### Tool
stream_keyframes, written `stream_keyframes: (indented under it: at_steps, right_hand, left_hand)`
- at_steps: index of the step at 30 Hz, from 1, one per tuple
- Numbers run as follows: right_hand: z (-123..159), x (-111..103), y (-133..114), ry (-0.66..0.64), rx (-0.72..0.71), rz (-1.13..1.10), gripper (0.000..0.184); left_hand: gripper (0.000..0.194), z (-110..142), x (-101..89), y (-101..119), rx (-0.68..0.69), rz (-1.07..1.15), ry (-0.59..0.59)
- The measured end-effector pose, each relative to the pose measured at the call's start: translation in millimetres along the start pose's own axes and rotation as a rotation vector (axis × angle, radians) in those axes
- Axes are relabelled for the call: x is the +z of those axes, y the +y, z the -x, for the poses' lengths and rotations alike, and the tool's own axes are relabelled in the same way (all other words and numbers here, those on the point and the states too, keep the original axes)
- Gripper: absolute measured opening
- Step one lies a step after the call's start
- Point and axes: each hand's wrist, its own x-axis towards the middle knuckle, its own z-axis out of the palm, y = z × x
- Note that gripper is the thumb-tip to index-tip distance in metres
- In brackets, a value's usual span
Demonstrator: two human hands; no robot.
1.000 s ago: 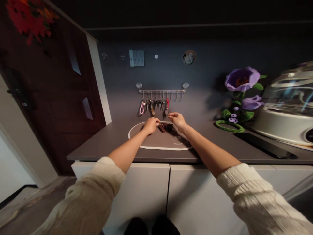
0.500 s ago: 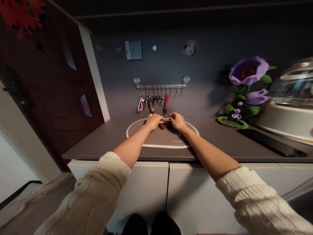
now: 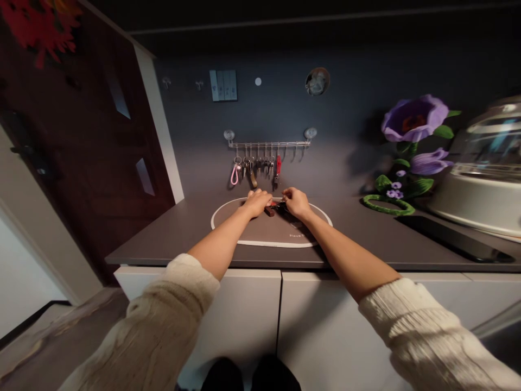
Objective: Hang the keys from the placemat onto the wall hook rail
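Note:
My left hand (image 3: 257, 203) is closed, fingers curled down over one side of a small keychain just above an oval grey-brown mat (image 3: 271, 234). A dark reddish-brown fob (image 3: 269, 211) of the keychain shows below its fingertips. On the other side my right hand (image 3: 297, 203) pinches a dark part of the same keychain. Small red and dark metal-looking pieces lie between the two hands; the fingers hide their details. The mat has a white rim and lies on the dark counter.
A clear hook rail (image 3: 268, 144) on the wall behind holds several key sets, one with a pink loop (image 3: 235, 175) and one with a red strap (image 3: 278, 164). To the right are a purple flower ornament (image 3: 415, 122), a black phone-like slab (image 3: 456, 239) and a domed appliance (image 3: 484, 195).
The view has shifted very slightly. Both hands stay at nearly the same place over the mat, and a bit more of the red piece shows between them.

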Motion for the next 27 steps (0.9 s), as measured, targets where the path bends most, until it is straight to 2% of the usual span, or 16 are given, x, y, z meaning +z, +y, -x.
stream_keyframes:
  at_steps: [4, 7, 13, 21, 27]
  right_hand:
    - [0, -1, -1, -0.008, -0.002, 0.009, 0.023]
    - [-1, -1, -2, -0.009, 0.003, 0.01, 0.024]
    - [-2, 0, -2, -0.001, -0.004, 0.008, 0.024]
    - [-2, -1, -3, 0.007, -0.02, -0.021, 0.023]
    - [-1, -2, -6, 0.018, -0.025, -0.026, 0.023]
  left_hand:
    - [0.018, 3, 1.0, -1, -0.002, 0.011, 0.0]
    - [0.017, 3, 3.0, -3, -0.063, 0.055, 0.039]
    - [0.013, -1, 4.6, -8, -0.172, 0.294, 0.125]
    - [0.015, -3, 5.0, -7, -0.302, 0.875, 0.137]
    - [0.018, -2, -6.0, 3, -0.367, 1.425, 0.141]
